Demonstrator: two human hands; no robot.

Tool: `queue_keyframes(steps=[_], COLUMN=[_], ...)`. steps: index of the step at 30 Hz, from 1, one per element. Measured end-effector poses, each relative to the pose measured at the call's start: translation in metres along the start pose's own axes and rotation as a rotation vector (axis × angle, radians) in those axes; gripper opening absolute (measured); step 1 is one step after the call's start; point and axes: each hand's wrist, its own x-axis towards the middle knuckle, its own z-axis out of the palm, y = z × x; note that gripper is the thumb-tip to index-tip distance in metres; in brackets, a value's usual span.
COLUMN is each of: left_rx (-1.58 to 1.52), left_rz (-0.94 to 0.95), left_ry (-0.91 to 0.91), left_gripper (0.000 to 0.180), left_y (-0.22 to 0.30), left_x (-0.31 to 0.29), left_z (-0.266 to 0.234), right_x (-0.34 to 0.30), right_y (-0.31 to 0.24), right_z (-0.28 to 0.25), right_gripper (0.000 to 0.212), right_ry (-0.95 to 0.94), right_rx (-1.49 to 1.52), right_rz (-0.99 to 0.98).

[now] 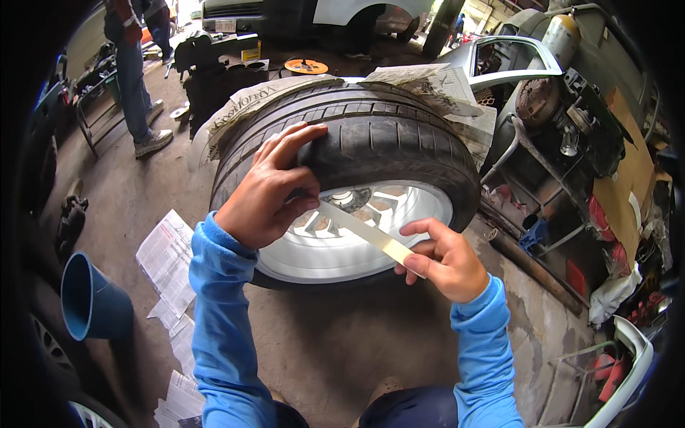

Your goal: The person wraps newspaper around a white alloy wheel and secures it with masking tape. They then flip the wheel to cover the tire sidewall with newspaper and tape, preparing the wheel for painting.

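Observation:
A pale yellow strip of masking tape is stretched slantwise in front of a wheel. My left hand pinches its upper end between thumb and forefinger, the other fingers reaching over the black tyre. At the lower right end, my right hand grips the strip between thumb and fingers. Behind the tape, the white rim shows its spokes; the strip and my hands cover part of it. Newspaper sheets lie against the tyre's far side, with more newspaper at its upper right.
A blue bucket stands at the left, near newspaper sheets on the floor. One person stands at the far left. To the right are a metal pipe, a tubular frame with car parts, and a silver car door.

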Motion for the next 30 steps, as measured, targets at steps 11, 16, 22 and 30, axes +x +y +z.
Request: queue_keyframes(steps=[11,16,22,30], left_rx=[0.108,0.099,0.189,0.186], left_rz=[-0.007,-0.016,-0.007,-0.030], left_ry=[-0.004,-0.018,-0.001,-0.016], left_gripper=[0.016,0.017,0.018,0.018], left_y=[0.003,0.002,0.004,0.006], left_x=[0.000,0.002,0.003,0.003], left_z=[0.003,0.004,0.009,0.010], right_x=[0.006,-0.016,-0.014,-0.001], right_y=[0.033,0.047,0.065,0.090], right_z=[0.003,-0.009,-0.012,-0.004], right_gripper=[0.019,0.018,0.025,0.016], right_ry=[0.249,0.132,0.174,0.270], right_rx=[-0.492,0.031,-0.277,-0.307], right_rz=[0.067,0.045,0.070,0.066])
